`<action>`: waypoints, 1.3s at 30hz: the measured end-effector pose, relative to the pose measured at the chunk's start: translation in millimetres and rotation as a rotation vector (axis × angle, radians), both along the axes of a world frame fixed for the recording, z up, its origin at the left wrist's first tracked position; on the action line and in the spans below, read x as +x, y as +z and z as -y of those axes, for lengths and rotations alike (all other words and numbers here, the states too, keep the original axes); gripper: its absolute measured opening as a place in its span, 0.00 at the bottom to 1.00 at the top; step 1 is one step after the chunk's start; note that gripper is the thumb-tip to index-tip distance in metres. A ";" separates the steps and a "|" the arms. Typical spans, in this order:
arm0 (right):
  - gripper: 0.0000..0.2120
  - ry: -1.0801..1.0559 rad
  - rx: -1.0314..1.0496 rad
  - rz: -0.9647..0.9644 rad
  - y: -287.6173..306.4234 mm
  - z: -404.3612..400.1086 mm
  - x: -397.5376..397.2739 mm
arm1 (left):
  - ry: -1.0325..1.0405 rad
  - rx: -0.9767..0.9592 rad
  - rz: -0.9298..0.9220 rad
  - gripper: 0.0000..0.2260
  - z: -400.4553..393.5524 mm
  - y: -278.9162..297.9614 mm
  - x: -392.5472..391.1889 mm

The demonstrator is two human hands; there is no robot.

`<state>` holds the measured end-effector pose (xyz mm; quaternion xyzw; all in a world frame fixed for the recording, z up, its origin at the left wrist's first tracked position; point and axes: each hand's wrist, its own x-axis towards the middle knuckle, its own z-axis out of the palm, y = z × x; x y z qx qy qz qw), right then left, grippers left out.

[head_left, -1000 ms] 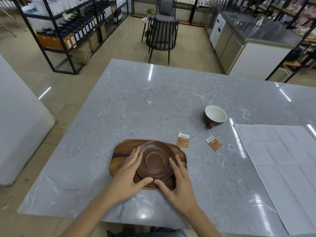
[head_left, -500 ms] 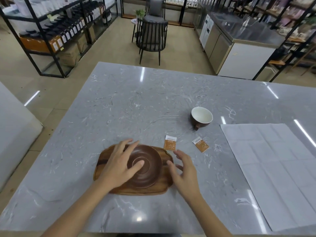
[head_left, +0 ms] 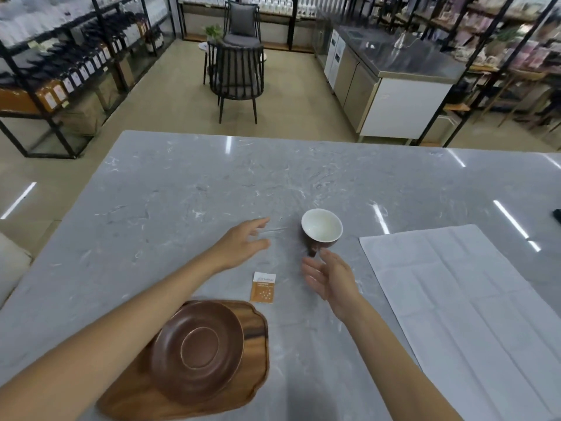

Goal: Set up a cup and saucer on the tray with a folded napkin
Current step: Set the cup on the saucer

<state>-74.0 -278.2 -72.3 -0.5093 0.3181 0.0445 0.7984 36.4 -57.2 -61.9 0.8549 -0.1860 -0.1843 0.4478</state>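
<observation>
- Grey marble-look table, glossy, with strips of ceiling light reflected on it; black shelving and a dark slatted chair stand behind.
- Wooden tray sits at the near edge: dark grain, rounded corners, low lip. Brown saucer lies on it, matte, with a ringed well at its centre. That part looks done.
- Cup stands on the bare table, well apart from the tray: white glaze inside, brown outside, handle turned toward the near side.
- Left hand is spread and empty, to the left of the cup, not touching it.
- Right hand is spread and empty, just below the handle; one fingertip is very near it, and I cannot tell whether it touches.
- Step in hand, as I judge it: take the cup.
- To do it well: pinch the handle with the right hand, steady the far wall with the left, lift straight up, and lower the foot into the saucer's ring.
- Glazed ceramic on a smooth top may slide if nudged sideways.
- White napkin lies open flat at right, creased into a grid and not yet folded; it looks thin and limp.
- Small orange-and-white sachet rests between tray and cup.
</observation>
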 end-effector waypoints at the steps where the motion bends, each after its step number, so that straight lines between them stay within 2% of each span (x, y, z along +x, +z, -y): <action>1: 0.15 0.007 0.045 -0.022 -0.5 2.7 5.8 | 0.014 -0.037 -0.052 0.27 9.0 0.5 9.4; 4: 0.15 0.018 0.160 -0.080 -3.3 8.8 19.9 | -0.006 -0.108 -0.164 0.29 35.2 -1.9 31.4; 7: 0.17 0.060 0.210 -0.102 -8.2 14.5 28.1 | -0.082 -0.094 -0.221 0.32 58.7 -7.8 43.7; 12: 0.14 0.169 0.186 -0.110 -13.2 20.2 34.9 | -0.187 -0.125 -0.247 0.36 85.5 -17.8 58.3; 19: 0.14 0.177 0.218 -0.058 -25.0 25.9 40.6 | -0.236 -0.122 -0.191 0.39 100.2 -36.8 75.8; 29: 0.13 0.143 0.198 0.021 -32.8 25.5 40.1 | -0.207 -0.212 -0.202 0.39 98.7 -41.7 72.5; 39: 0.13 0.194 0.180 0.086 -9.9 9.0 19.2 | -0.141 -0.312 -0.173 0.33 74.8 -21.2 44.6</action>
